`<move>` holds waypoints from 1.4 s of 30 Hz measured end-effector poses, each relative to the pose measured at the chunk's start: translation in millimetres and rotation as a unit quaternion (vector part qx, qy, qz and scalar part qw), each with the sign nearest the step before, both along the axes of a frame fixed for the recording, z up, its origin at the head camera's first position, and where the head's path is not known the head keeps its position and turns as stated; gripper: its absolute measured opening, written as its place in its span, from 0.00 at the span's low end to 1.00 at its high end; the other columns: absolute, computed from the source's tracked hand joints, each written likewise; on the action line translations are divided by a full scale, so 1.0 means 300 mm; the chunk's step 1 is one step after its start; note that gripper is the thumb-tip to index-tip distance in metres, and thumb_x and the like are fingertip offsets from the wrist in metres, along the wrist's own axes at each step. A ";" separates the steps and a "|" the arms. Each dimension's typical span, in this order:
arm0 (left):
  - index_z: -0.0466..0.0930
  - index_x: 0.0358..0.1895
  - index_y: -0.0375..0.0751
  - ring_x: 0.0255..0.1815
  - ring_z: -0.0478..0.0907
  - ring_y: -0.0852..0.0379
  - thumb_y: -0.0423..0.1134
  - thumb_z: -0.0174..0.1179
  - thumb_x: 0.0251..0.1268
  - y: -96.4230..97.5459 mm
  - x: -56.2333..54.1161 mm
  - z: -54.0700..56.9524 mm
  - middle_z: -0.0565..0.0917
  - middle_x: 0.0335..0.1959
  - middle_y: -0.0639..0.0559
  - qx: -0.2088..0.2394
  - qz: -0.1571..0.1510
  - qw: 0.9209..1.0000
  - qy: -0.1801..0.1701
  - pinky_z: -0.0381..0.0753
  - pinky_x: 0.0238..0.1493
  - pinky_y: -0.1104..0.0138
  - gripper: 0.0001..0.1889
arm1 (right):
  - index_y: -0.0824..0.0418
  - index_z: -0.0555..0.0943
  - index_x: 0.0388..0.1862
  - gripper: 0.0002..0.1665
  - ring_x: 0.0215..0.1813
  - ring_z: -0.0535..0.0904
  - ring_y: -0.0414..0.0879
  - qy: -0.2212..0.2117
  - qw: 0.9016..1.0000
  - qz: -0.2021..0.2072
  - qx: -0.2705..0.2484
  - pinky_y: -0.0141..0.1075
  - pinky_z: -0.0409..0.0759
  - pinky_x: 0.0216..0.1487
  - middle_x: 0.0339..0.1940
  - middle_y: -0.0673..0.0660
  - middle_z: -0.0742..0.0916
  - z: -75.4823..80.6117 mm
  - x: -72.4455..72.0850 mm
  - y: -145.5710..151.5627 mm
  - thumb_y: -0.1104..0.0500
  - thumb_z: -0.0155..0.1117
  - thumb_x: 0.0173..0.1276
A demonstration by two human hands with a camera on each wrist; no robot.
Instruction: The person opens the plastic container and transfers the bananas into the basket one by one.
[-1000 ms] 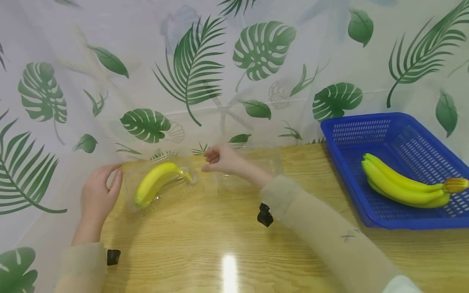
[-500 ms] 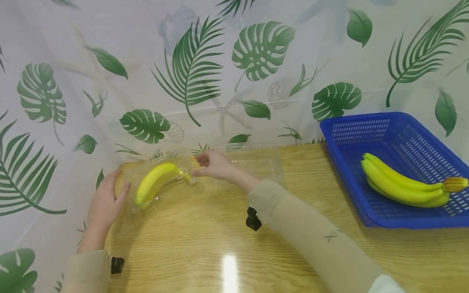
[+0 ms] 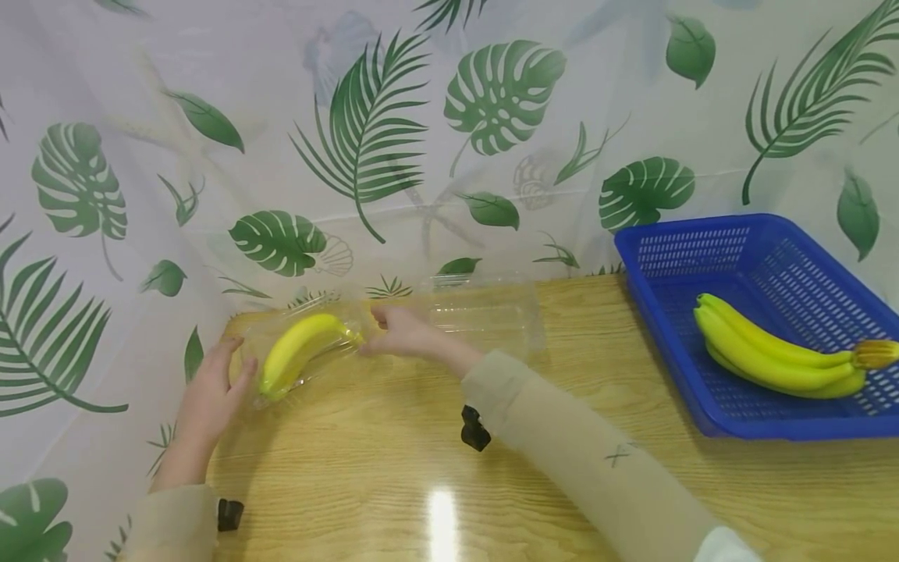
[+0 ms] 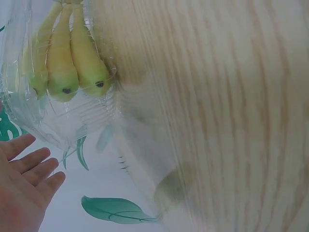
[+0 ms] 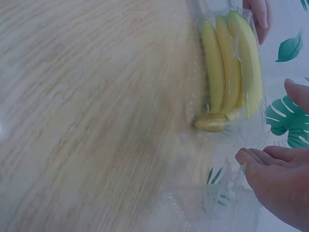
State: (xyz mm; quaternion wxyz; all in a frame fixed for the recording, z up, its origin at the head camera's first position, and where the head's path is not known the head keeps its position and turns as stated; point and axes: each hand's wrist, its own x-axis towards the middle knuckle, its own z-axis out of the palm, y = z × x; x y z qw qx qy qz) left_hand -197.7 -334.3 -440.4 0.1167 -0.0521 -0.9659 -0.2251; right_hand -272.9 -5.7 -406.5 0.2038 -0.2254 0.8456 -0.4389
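In the head view a bunch of bananas [image 3: 296, 351] lies inside a clear plastic clamshell box [image 3: 253, 341] at the table's back left. My left hand [image 3: 211, 398] is beside the box's left end, fingers stretched and thumb apart. The left wrist view has those fingertips just below the box's ribbed corner, with banana tips [image 4: 63, 77] showing through the plastic. At the opposite end, by the banana stem [image 5: 211, 122], my right hand [image 3: 407, 332] reaches in with thumb and fingers spread apart. The right wrist view puts its fingertips close to the box edge.
A second clear plastic tray [image 3: 495, 308] lies just right of the box, partly behind the right hand. On the right stands a blue perforated basket [image 3: 674, 375] with another bunch of bananas [image 3: 779, 355] in it. A leaf-patterned cloth [image 3: 421, 117] hangs behind the table.
My right hand has moved left and slightly down to the box's stem end. The left hand has moved right and down, closer to the box's left end.
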 end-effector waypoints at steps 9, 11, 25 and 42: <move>0.60 0.79 0.24 0.78 0.61 0.20 0.49 0.47 0.87 -0.002 0.004 -0.018 0.65 0.78 0.21 0.009 -0.016 1.000 -0.002 0.63 0.75 0.27 0.33 | 0.66 0.56 0.86 0.53 0.84 0.66 0.61 0.009 0.999 0.001 0.034 0.53 0.68 0.85 0.84 0.66 0.69 -0.012 0.016 -0.032 0.49 0.73 0.73; 0.60 0.79 0.25 0.78 0.61 0.21 0.49 0.48 0.87 -0.003 0.005 -0.018 0.65 0.78 0.21 0.010 -0.015 1.000 -0.004 0.63 0.75 0.27 0.33 | 0.65 0.56 0.86 0.53 0.84 0.66 0.61 0.005 0.999 0.001 0.031 0.53 0.67 0.85 0.85 0.66 0.68 -0.013 0.016 -0.033 0.50 0.73 0.73; 0.60 0.79 0.25 0.77 0.62 0.20 0.47 0.51 0.85 -0.004 0.041 -0.001 0.65 0.78 0.22 -0.002 -0.010 1.000 -0.015 0.63 0.76 0.28 0.33 | 0.65 0.59 0.86 0.52 0.83 0.68 0.60 0.009 0.999 0.024 0.039 0.53 0.69 0.85 0.84 0.65 0.70 0.007 0.058 -0.025 0.49 0.73 0.72; 0.62 0.78 0.24 0.75 0.66 0.20 0.49 0.52 0.85 0.007 0.116 0.004 0.67 0.77 0.23 -0.006 -0.023 0.999 -0.023 0.67 0.75 0.28 0.34 | 0.68 0.62 0.83 0.49 0.79 0.73 0.65 0.033 0.997 0.060 0.034 0.53 0.75 0.81 0.82 0.67 0.72 -0.005 0.115 0.022 0.50 0.72 0.73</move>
